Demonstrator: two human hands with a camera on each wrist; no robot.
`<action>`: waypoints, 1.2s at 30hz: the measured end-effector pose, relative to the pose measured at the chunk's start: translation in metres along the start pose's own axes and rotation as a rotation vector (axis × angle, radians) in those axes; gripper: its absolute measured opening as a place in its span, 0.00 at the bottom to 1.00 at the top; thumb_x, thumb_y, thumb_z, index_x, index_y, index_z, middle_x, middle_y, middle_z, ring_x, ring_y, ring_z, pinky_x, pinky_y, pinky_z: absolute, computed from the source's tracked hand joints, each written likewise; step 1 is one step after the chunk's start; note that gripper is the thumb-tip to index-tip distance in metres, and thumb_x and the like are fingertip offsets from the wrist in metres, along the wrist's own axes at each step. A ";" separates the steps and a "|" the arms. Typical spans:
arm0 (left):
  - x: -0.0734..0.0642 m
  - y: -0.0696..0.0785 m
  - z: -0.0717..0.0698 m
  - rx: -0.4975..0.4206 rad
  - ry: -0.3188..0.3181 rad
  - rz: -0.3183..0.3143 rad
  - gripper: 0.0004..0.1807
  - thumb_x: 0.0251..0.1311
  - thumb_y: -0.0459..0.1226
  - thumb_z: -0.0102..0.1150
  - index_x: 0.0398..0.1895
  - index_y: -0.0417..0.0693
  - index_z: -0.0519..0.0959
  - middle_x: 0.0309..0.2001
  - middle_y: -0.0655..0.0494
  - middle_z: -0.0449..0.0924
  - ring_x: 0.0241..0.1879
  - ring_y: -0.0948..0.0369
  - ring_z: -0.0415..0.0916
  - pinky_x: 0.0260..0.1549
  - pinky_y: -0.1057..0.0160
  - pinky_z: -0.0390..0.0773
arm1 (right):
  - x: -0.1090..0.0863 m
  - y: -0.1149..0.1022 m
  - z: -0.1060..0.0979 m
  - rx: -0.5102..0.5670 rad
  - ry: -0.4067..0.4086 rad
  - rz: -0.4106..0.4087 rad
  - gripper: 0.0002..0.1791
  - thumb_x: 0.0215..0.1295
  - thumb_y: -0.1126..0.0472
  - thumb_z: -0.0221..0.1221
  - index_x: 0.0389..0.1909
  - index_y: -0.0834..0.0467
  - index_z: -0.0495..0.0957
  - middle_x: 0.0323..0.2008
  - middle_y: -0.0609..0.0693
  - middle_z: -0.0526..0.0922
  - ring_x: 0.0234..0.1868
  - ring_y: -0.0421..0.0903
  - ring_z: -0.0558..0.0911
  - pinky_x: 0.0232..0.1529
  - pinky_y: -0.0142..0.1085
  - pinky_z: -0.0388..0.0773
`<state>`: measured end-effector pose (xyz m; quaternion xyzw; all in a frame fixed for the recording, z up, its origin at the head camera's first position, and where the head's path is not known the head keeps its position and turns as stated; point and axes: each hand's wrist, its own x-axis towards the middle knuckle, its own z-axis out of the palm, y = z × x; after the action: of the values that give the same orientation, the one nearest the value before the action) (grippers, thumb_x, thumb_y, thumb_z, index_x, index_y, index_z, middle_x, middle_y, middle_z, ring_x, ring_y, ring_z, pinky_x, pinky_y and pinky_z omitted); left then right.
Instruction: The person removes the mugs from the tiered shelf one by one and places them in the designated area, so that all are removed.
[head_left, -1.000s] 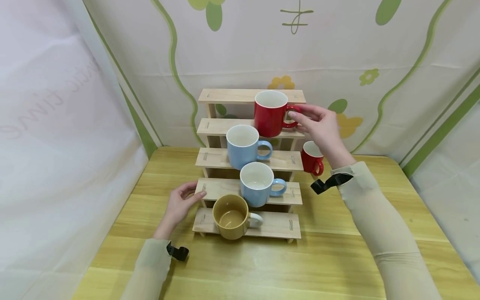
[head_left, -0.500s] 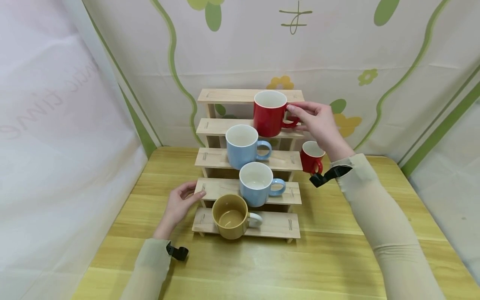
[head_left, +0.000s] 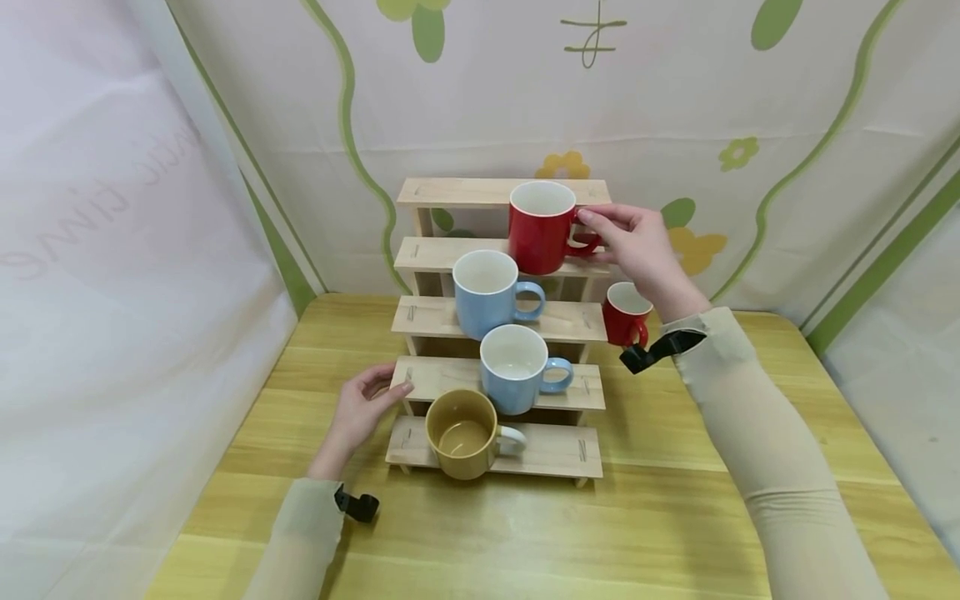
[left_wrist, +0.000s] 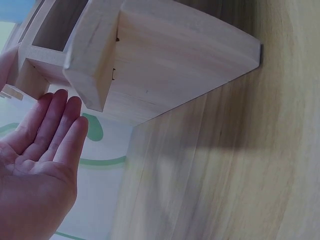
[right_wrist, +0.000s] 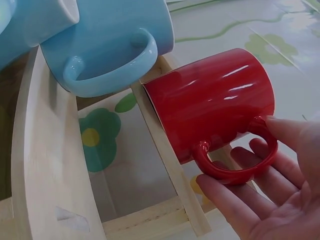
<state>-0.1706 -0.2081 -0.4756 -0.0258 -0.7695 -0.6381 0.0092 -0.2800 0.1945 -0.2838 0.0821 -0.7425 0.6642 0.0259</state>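
My right hand (head_left: 641, 246) holds a red mug (head_left: 540, 242) by its handle, thumb at the top of the loop and fingers along its outer side. In the right wrist view the red mug (right_wrist: 215, 100) sits on the second-highest plank of a stepped wooden rack (head_left: 427, 317). My left hand (head_left: 360, 408) is at the rack's left side, thumb over the end of a lower plank. The left wrist view has its fingers (left_wrist: 60, 125) nearly straight beside the wood. Two light blue mugs (head_left: 483, 296) and a mustard mug (head_left: 461, 437) with a white handle stand on lower steps.
A smaller red mug (head_left: 624, 315) stands on the wooden table (head_left: 675, 500) right of the rack, close under the right forearm. Behind the rack hangs a white printed cloth (head_left: 480, 100), and more cloth encloses both sides. The top plank (head_left: 457, 192) bears no mug.
My right thumb has shifted up and the hand slightly left around the red mug's handle. The mug and my left hand stay where they were.
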 end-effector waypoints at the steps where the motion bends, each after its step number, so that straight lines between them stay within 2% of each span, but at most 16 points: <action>1: 0.000 0.000 0.000 0.000 0.000 0.000 0.28 0.62 0.38 0.72 0.61 0.33 0.76 0.58 0.39 0.78 0.59 0.49 0.75 0.56 0.68 0.77 | 0.000 0.000 0.000 0.004 -0.002 0.001 0.25 0.68 0.50 0.67 0.59 0.61 0.82 0.56 0.61 0.82 0.53 0.51 0.83 0.45 0.39 0.86; 12: 0.000 0.000 -0.002 0.000 -0.001 -0.003 0.28 0.63 0.37 0.72 0.62 0.33 0.75 0.59 0.39 0.77 0.60 0.49 0.74 0.57 0.69 0.77 | 0.002 0.003 0.002 0.022 -0.012 -0.004 0.24 0.68 0.50 0.67 0.58 0.61 0.82 0.56 0.62 0.82 0.54 0.52 0.83 0.46 0.40 0.85; 17: 0.000 -0.001 -0.002 0.004 -0.002 0.002 0.28 0.63 0.37 0.71 0.62 0.33 0.75 0.59 0.39 0.77 0.60 0.48 0.75 0.56 0.69 0.77 | 0.001 0.008 0.000 0.063 -0.021 -0.015 0.24 0.68 0.51 0.67 0.58 0.62 0.81 0.55 0.60 0.83 0.54 0.53 0.83 0.47 0.40 0.85; 24: -0.001 -0.001 -0.003 0.008 -0.006 -0.001 0.29 0.63 0.39 0.72 0.63 0.34 0.75 0.60 0.39 0.77 0.61 0.49 0.74 0.58 0.70 0.75 | -0.003 0.016 -0.004 0.063 0.021 0.010 0.24 0.67 0.48 0.67 0.58 0.57 0.82 0.55 0.53 0.84 0.57 0.50 0.80 0.47 0.35 0.84; 30: -0.002 0.000 -0.003 0.005 -0.007 -0.007 0.29 0.64 0.39 0.71 0.63 0.34 0.75 0.61 0.40 0.77 0.61 0.49 0.74 0.58 0.70 0.75 | -0.004 0.020 -0.004 0.122 0.029 -0.007 0.25 0.66 0.49 0.68 0.58 0.59 0.82 0.55 0.54 0.84 0.57 0.51 0.80 0.47 0.36 0.85; 36: -0.002 0.000 -0.002 0.012 -0.006 -0.010 0.29 0.63 0.40 0.72 0.63 0.34 0.75 0.60 0.40 0.77 0.61 0.49 0.74 0.58 0.70 0.75 | -0.004 0.024 -0.006 0.139 0.038 -0.021 0.23 0.66 0.50 0.68 0.56 0.59 0.83 0.53 0.53 0.85 0.56 0.50 0.81 0.46 0.35 0.85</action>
<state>-0.1686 -0.2102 -0.4748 -0.0239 -0.7735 -0.6333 0.0042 -0.2800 0.2029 -0.3074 0.0789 -0.6932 0.7152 0.0414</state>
